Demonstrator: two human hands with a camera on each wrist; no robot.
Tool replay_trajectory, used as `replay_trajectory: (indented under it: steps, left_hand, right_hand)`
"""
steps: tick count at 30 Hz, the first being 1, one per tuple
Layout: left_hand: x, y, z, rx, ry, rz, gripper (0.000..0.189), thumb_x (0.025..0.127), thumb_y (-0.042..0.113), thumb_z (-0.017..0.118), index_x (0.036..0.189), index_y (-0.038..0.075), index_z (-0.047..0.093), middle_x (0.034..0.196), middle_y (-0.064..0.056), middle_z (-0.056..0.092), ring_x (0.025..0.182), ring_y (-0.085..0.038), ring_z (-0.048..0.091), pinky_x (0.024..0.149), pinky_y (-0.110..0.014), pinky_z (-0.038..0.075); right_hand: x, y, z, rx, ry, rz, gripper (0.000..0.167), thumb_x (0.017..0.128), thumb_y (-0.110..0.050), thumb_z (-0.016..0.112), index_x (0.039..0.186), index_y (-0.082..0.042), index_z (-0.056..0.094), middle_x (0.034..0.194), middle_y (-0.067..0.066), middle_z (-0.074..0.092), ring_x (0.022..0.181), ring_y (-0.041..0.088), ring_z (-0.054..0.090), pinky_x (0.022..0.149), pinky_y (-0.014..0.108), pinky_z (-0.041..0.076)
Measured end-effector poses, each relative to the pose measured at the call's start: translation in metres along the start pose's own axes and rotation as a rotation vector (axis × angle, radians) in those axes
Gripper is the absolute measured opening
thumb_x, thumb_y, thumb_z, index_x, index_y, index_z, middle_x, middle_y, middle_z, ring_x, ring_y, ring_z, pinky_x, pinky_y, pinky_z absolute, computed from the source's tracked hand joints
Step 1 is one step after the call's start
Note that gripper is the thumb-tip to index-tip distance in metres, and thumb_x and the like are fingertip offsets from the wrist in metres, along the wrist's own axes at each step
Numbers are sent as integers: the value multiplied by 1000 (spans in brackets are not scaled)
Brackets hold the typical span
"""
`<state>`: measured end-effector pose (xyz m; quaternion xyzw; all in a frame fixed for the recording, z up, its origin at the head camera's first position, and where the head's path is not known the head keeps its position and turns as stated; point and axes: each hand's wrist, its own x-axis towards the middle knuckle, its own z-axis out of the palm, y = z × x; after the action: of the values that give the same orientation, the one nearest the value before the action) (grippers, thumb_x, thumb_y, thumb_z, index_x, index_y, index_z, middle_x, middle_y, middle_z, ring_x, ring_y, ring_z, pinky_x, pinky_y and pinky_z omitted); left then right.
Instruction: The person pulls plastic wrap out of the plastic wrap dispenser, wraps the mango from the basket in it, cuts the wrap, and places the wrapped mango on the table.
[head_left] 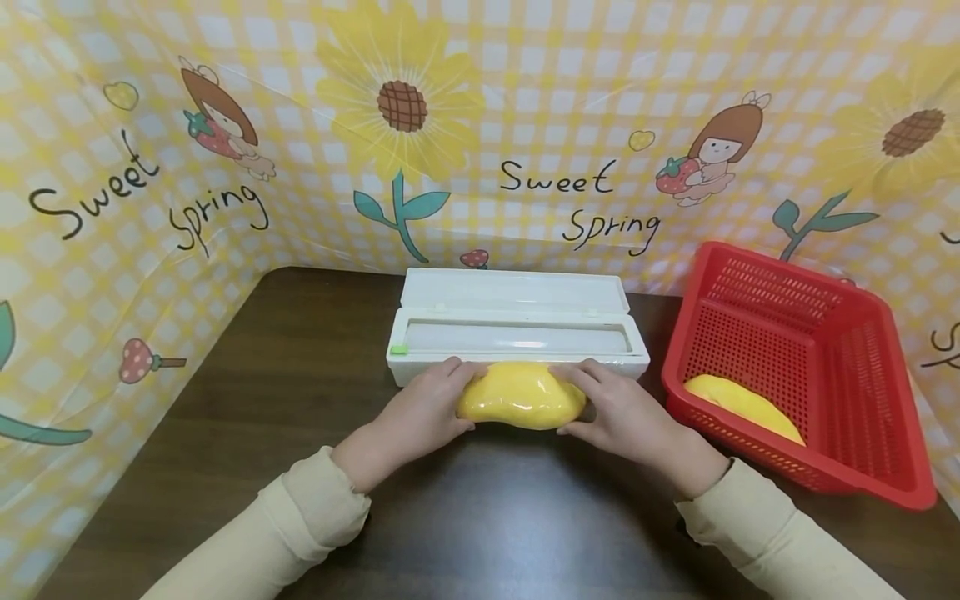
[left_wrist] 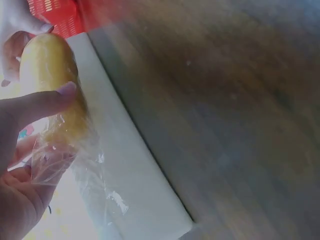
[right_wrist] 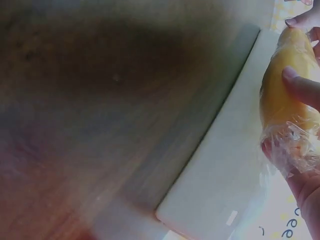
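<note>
A glossy yellow mango [head_left: 521,397] is held up between both hands, just in front of the white cling film dispenser [head_left: 517,367]. My left hand [head_left: 420,417] grips its left end, thumb [left_wrist: 50,102] along the near side and fingers behind. At the other end my right hand [head_left: 626,417] grips it the same way, with its thumb [right_wrist: 302,90] on the skin. Clear cling film [left_wrist: 55,160] covers the mango and bunches in loose folds at its ends, over the fingers. The dispenser's lid [head_left: 513,290] stands open at the back, showing the film roll [head_left: 517,337] inside.
On the right stands a red perforated basket [head_left: 873,392] with another yellow mango [head_left: 742,404] lying in it. A small green piece [head_left: 399,350] sits at the dispenser's left end. Behind the dark wooden table [head_left: 247,433] hangs a yellow checked cloth [head_left: 510,108].
</note>
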<state>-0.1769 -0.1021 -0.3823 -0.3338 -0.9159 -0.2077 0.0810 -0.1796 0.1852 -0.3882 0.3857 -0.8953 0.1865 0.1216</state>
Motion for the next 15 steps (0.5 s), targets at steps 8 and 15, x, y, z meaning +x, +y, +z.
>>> replay_trajectory:
  steps: [8,15]
  left_hand:
    - [3,-2,-3,-39,-50,-26,62,66,8,89,121,0,60,98,-7,57,83,-19,56,80,-36,50]
    - [7,-1,-4,-55,-88,-50,60,66,7,89,119,3,62,97,-4,59,82,-17,54,79,-35,49]
  right_hand:
    - [1,2,0,13,-9,-15,75,71,-32,88,133,-9,54,111,5,59,80,12,56,69,30,52]
    - [1,5,3,4,-15,-11,75,71,-33,88,133,-8,54,118,8,59,90,15,59,78,35,54]
